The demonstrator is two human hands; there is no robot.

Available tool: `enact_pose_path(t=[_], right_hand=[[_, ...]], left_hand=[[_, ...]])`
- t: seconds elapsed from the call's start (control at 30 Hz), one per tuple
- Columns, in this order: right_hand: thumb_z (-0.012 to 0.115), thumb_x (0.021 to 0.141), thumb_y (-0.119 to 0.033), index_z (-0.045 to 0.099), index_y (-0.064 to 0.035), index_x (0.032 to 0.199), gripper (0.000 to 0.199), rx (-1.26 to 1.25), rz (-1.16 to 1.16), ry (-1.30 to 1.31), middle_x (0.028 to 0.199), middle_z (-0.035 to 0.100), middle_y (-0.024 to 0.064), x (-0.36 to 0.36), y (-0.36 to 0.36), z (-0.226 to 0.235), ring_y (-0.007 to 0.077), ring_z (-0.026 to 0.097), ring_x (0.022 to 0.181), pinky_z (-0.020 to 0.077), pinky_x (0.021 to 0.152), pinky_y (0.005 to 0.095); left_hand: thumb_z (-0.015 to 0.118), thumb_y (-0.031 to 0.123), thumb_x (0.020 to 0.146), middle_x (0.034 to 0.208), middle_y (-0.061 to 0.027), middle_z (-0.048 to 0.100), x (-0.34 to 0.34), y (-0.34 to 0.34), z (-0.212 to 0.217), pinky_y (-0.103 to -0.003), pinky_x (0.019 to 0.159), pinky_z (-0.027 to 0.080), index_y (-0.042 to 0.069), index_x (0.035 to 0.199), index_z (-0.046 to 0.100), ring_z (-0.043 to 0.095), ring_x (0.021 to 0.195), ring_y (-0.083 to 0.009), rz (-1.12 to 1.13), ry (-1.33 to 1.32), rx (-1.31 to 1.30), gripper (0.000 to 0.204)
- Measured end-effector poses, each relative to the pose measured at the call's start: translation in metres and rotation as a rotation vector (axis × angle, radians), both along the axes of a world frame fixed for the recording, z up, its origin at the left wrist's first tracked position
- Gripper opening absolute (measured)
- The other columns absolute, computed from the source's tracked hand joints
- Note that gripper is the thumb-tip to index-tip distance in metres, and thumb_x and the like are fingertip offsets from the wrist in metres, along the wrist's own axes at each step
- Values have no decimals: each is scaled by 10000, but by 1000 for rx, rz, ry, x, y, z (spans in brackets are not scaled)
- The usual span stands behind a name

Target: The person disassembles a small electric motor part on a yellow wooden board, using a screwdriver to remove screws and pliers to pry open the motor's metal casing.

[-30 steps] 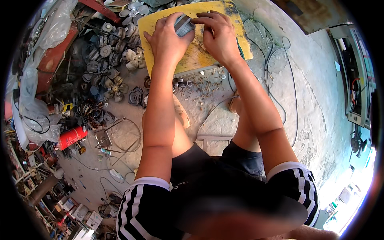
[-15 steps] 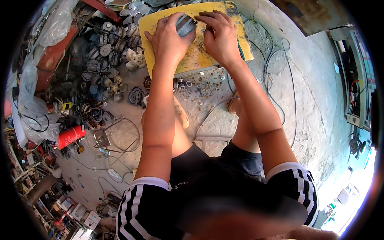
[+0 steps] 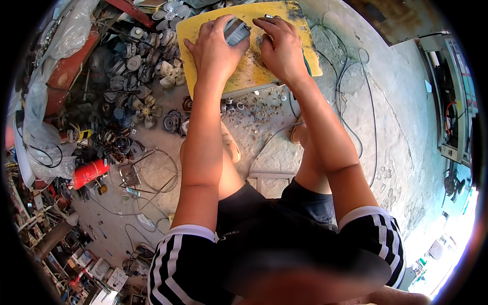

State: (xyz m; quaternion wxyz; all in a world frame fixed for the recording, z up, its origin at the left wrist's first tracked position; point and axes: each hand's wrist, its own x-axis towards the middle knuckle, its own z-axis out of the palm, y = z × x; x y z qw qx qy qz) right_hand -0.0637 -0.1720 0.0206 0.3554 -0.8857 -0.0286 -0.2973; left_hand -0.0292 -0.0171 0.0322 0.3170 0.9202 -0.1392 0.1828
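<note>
On a yellow board [image 3: 201, 57] in front of me, my left hand [image 3: 217, 51] grips a grey, ribbed metal piece that looks like a motor core [image 3: 237, 32]. Its thumb and fingers wrap the near and left sides. To the right, my right hand [image 3: 282, 46] hovers a little apart from that piece with its fingers bent over. A small shiny bit [image 3: 269, 16] shows at the far side of those fingers; what they hold is mostly hidden. Dark grime covers the board between and around the hands.
Used motors and fan parts [image 3: 133, 63] pile up left of the board. A red cylinder [image 3: 90, 174] lies near a wire hoop [image 3: 161, 173]. Cables [image 3: 339, 86] trail over the concrete floor at right, toward a metal cabinet [image 3: 450, 101]. Small debris [image 3: 264, 109] lies below the board.
My right hand has shifted slightly right, away from the metal piece, and a shiny bit now shows beyond its fingers. My left hand keeps its grip in the same place.
</note>
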Motion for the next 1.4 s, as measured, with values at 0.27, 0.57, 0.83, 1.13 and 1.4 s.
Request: enact_pose_path(t=[0.27,0.57,0.83,1.13,1.4], right_hand=[[546,828,-31,732,-154,1131,376,-9,41,38,1181,680,71,-2,-2,0,342,522,1239,352,1080,484],[551,812,-29,739,-165,1105,374,-8,73,28,1173,682,65,-2,-3,5,346,535,1213,354,1075,484],[553,808,-34,744,-168,1103,376,9,105,-37,1131,703,75,4,-5,5,322,553,1202,360,1069,477],[557,831,-62,712,-142,1146,360,97,77,9,1085,724,74,0,-3,12,301,598,1153,361,1078,455],[568,842,-91,683,-139,1188,368,85,55,59,1089,729,38,1,-3,4,289,611,1133,369,1075,437]], left_hand=[[785,392,722,1203,-72,630,-1,-2,2,-702,1078,240,242,1242,626,628,1109,-322,-4,6,-1,564],[789,404,723,1204,-73,630,-2,0,3,-704,1079,237,247,1249,626,628,1108,-328,-9,34,-17,573],[795,410,715,1191,-85,632,0,0,1,-716,1079,227,252,1249,626,630,1104,-328,-8,10,-11,583],[793,416,712,1197,-74,634,-1,-1,2,-723,1083,211,258,1264,619,627,1115,-322,3,-1,0,600],[788,411,720,1192,-79,636,-1,-1,2,-724,1081,210,248,1265,620,628,1112,-326,7,-4,21,593]])
